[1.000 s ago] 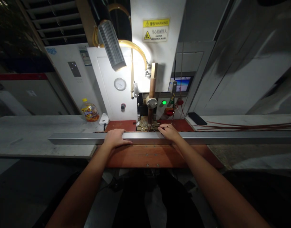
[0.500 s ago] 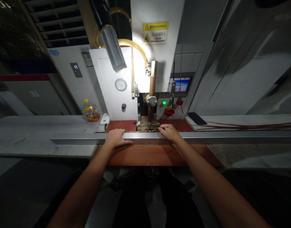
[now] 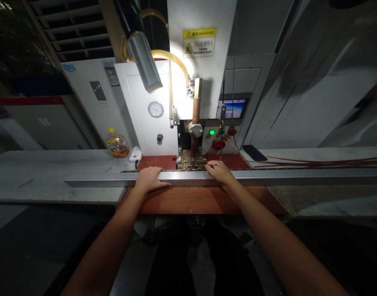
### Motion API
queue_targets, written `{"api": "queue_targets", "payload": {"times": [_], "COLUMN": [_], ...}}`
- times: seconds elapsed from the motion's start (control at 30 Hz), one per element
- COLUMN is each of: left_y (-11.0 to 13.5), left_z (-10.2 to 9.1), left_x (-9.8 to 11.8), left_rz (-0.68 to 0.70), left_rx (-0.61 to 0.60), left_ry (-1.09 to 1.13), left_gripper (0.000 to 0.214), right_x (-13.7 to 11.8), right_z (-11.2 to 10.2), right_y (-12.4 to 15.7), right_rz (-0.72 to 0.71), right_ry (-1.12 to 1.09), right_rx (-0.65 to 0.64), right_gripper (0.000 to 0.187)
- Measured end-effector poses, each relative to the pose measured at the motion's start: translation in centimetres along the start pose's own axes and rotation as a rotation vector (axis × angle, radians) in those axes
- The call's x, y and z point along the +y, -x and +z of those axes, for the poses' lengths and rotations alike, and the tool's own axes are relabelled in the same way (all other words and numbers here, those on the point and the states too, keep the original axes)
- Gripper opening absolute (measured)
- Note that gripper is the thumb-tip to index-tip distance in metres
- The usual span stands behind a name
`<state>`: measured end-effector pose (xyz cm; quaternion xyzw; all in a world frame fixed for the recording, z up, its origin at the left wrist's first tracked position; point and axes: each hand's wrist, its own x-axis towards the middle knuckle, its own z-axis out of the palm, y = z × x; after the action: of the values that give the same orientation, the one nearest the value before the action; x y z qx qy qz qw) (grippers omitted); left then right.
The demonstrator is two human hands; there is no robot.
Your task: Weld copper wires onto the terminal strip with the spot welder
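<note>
A long grey metal bar (image 3: 185, 177) lies from side to side across the worktop (image 3: 59, 168), in front of an upright copper-coloured rod (image 3: 194, 149) on a white machine (image 3: 143, 133). The left hand (image 3: 148, 179) holds the bar, fingers over its top, thumb along its front. The right hand (image 3: 219, 172) pinches its fingertips together near the rod's foot; whether anything sits between them is too small to tell.

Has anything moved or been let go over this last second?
Nothing has visibly been moved, grasped or released; only the view shifts slightly. The left hand stays on the metal bar, the right hand over it near the copper-coloured rod; the green light stays lit.
</note>
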<state>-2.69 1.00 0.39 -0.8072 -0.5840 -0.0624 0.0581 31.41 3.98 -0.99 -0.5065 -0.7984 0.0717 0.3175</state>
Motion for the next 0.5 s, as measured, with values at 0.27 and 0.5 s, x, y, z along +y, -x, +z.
{"api": "queue_targets", "payload": {"times": [0.27, 0.5], "left_y": [0.0, 0.0], "left_z": [0.01, 0.1], "left_x": [0.05, 0.0], "left_rz": [-0.02, 0.001], "left_rx": [-0.02, -0.001], "left_ry": [-0.011, -0.025], "left_gripper": [0.086, 0.088], "right_x": [0.22, -0.02], "right_z": [0.26, 0.11], "right_y": [0.12, 0.14], "right_rz": [0.002, 0.025], "right_ry": [0.011, 0.006], "right_rx": [0.013, 0.005], "right_gripper": [0.034, 0.033]}}
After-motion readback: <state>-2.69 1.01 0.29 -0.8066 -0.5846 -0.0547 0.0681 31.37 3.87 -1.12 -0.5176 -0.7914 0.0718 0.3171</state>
